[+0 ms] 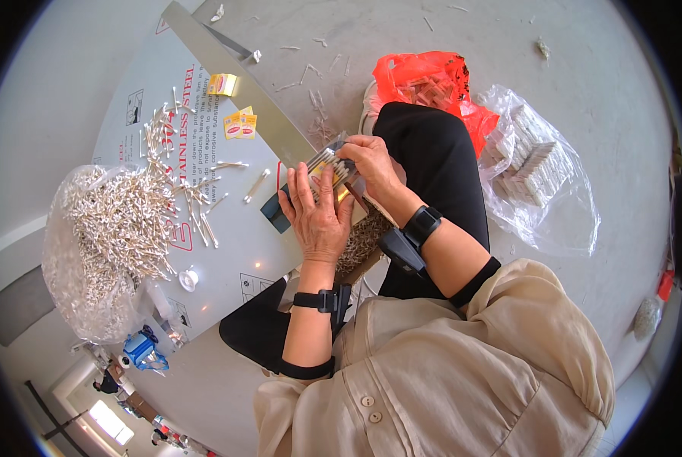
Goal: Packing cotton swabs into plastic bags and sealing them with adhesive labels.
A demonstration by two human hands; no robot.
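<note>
Over the table's right edge, both hands meet on a small clear packet of cotton swabs [327, 158] with a yellow label inside. My left hand [322, 221] lies over the packet, its fingers curled round it. My right hand [373, 161] pinches the packet's upper right end, its fingertips partly hiding the opening. A dark flat strip [274, 213] sticks out beneath the left fingers; its kind is unclear. Below the hands, a box of loose cotton swabs [365, 238] sits between my legs, partly covered by my arms.
A large clear bag of loose swabs [116, 228] spills across the film-covered table [226, 228]. Yellow cards [240, 124], a small swab bundle [257, 186] and a white spool [189, 279] lie there. On the floor are a red bag [432, 80] and a clear bag of white packs [531, 164].
</note>
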